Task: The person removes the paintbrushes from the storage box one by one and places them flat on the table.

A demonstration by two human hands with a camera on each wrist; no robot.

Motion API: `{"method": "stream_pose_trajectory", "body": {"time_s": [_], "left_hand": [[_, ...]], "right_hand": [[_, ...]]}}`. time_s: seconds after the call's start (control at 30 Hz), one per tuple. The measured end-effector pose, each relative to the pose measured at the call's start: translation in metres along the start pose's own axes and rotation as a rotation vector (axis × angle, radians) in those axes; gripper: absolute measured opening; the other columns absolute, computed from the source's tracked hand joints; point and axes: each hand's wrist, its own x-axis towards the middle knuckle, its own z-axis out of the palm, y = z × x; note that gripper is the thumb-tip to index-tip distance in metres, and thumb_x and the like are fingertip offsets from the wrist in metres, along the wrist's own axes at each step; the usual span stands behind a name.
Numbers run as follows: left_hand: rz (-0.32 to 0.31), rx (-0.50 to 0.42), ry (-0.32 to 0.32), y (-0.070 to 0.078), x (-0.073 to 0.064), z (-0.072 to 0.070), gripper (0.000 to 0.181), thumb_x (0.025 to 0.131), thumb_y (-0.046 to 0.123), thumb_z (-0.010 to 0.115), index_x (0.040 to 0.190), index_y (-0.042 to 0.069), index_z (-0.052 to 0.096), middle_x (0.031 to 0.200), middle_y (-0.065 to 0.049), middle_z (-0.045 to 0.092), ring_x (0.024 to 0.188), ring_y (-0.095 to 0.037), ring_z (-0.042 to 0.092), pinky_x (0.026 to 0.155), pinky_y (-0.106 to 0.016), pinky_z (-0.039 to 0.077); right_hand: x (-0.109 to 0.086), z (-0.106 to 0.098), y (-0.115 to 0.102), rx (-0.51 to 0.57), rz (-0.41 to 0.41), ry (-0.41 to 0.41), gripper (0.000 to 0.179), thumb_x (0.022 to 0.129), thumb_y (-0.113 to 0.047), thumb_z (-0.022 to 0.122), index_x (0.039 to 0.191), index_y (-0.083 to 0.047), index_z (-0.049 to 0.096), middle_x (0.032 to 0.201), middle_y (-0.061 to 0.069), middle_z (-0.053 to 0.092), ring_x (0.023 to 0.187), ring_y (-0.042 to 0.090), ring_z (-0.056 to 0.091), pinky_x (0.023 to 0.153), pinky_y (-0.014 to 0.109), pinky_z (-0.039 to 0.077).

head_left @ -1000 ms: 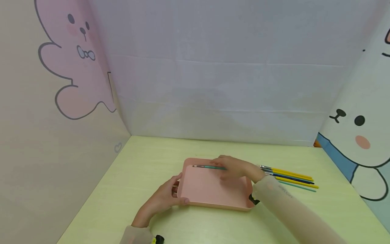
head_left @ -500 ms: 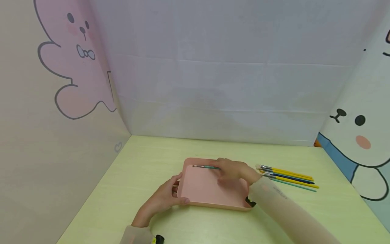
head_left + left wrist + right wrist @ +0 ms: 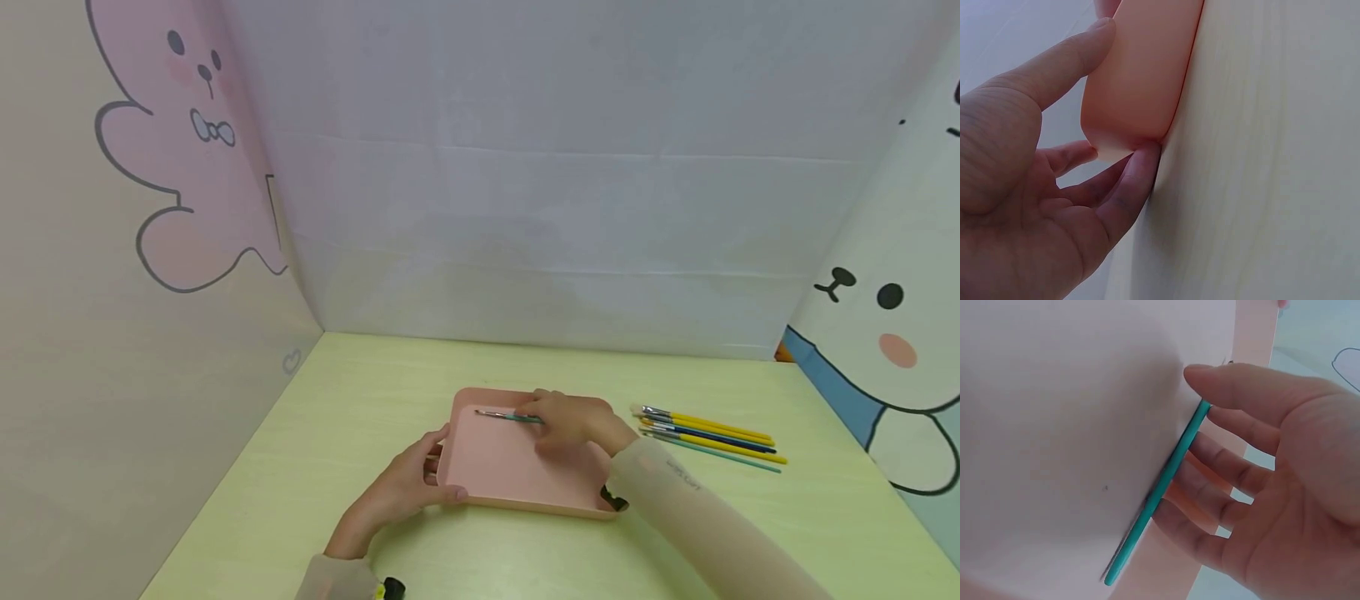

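A shallow pink tray (image 3: 517, 467) lies on the table, and my left hand (image 3: 408, 479) grips its near left corner. In the left wrist view the thumb (image 3: 1088, 50) presses the tray's outer wall while the fingers reach round the corner low at the tabletop. My right hand (image 3: 566, 423) is inside the tray near its far side, at a thin paintbrush (image 3: 498, 415) with a teal handle. The right wrist view shows the thumb (image 3: 1229, 387) crossing over the handle (image 3: 1160, 487), with several fingertips lined along its other side. The brush lies close over the tray floor, bristles pointing left.
To the right of the tray, several paintbrushes with yellow, dark blue and teal handles (image 3: 720, 437) lie side by side on the pale yellow table (image 3: 390, 375). A white cloth wall (image 3: 480, 308) stands behind, with cartoon-printed walls at both sides.
My right hand and forearm have shifted left, uncovering more of the loose brushes. The brush in the tray now slants slightly, its handle nearer to me. My left hand and the tray have stayed put.
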Motion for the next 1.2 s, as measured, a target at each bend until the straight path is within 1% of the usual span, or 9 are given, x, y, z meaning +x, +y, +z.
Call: {"method": "stream_pose_trajectory", "body": {"time_s": [0.1, 0.2, 0.37, 0.57, 0.6, 0.8, 1.03, 1.2], "left_hand": [[0.014, 0.003, -0.003, -0.0014, -0.0002, 0.0001, 0.110, 0.087, 0.032, 0.091, 0.167, 0.000, 0.023, 0.143, -0.021, 0.056, 0.118, -0.028, 0.065, 0.092, -0.030, 0.058], [0.025, 0.010, 0.001, -0.0021, -0.0002, 0.0005, 0.109, 0.087, 0.032, 0.091, 0.166, -0.002, 0.025, 0.142, -0.022, 0.057, 0.117, -0.028, 0.065, 0.092, -0.031, 0.059], [-0.009, 0.007, 0.002, 0.0000, -0.0002, 0.0010, 0.108, 0.087, 0.029, 0.091, 0.168, 0.002, 0.025, 0.141, -0.019, 0.057, 0.118, -0.028, 0.064, 0.092, -0.030, 0.058], [-0.024, -0.001, 0.009, 0.0026, 0.0013, 0.0010, 0.107, 0.087, 0.025, 0.091, 0.168, 0.004, 0.025, 0.140, -0.017, 0.058, 0.119, -0.028, 0.064, 0.092, -0.026, 0.056], [-0.027, -0.004, 0.008, 0.0018, 0.0018, 0.0007, 0.108, 0.087, 0.027, 0.092, 0.168, 0.005, 0.025, 0.140, -0.016, 0.058, 0.119, -0.027, 0.064, 0.092, -0.026, 0.056], [-0.030, 0.002, 0.005, 0.0015, 0.0017, 0.0002, 0.109, 0.087, 0.032, 0.091, 0.168, 0.005, 0.025, 0.142, -0.016, 0.058, 0.120, -0.026, 0.064, 0.093, -0.030, 0.057], [-0.001, 0.011, 0.006, 0.0002, 0.0015, 0.0006, 0.109, 0.087, 0.031, 0.091, 0.167, 0.001, 0.025, 0.141, -0.019, 0.058, 0.118, -0.027, 0.065, 0.093, -0.031, 0.058], [0.010, 0.014, 0.003, -0.0009, 0.0009, 0.0000, 0.111, 0.086, 0.035, 0.092, 0.167, 0.000, 0.024, 0.140, -0.019, 0.058, 0.115, -0.024, 0.066, 0.092, -0.031, 0.059]], "right_hand": [[0.0005, -0.0004, -0.0010, 0.003, -0.013, 0.003, 0.054, 0.094, -0.009, 0.075, 0.147, -0.016, 0.064, 0.150, 0.012, 0.054, 0.130, 0.029, 0.057, 0.103, 0.046, 0.050], [0.0013, -0.0006, -0.0024, 0.004, -0.017, 0.005, 0.050, 0.093, -0.006, 0.075, 0.142, -0.015, 0.066, 0.145, 0.010, 0.057, 0.122, 0.025, 0.059, 0.100, 0.044, 0.051], [0.0029, 0.0009, -0.0030, -0.019, -0.009, 0.006, 0.043, 0.096, -0.002, 0.071, 0.137, -0.017, 0.069, 0.135, 0.004, 0.060, 0.110, 0.019, 0.058, 0.094, 0.040, 0.051], [0.0033, 0.0010, -0.0028, -0.006, -0.031, 0.022, 0.036, 0.098, 0.001, 0.069, 0.131, -0.014, 0.070, 0.125, 0.006, 0.062, 0.107, 0.022, 0.060, 0.095, 0.043, 0.053], [0.0032, 0.0008, -0.0029, -0.005, -0.028, 0.023, 0.036, 0.099, 0.002, 0.069, 0.131, -0.015, 0.071, 0.125, 0.006, 0.062, 0.107, 0.021, 0.060, 0.095, 0.043, 0.053], [0.0029, -0.0004, -0.0035, 0.037, -0.015, 0.023, 0.040, 0.098, 0.008, 0.065, 0.129, -0.018, 0.071, 0.117, 0.003, 0.064, 0.105, 0.021, 0.059, 0.093, 0.040, 0.052], [0.0039, 0.0012, 0.0004, 0.104, -0.058, 0.038, 0.050, 0.093, 0.020, 0.059, 0.125, -0.015, 0.071, 0.105, -0.001, 0.064, 0.098, 0.023, 0.062, 0.087, 0.036, 0.052], [0.0055, 0.0019, 0.0024, 0.113, -0.059, 0.033, 0.054, 0.091, 0.023, 0.055, 0.125, -0.017, 0.071, 0.104, -0.003, 0.064, 0.097, 0.022, 0.061, 0.087, 0.036, 0.052]]}}
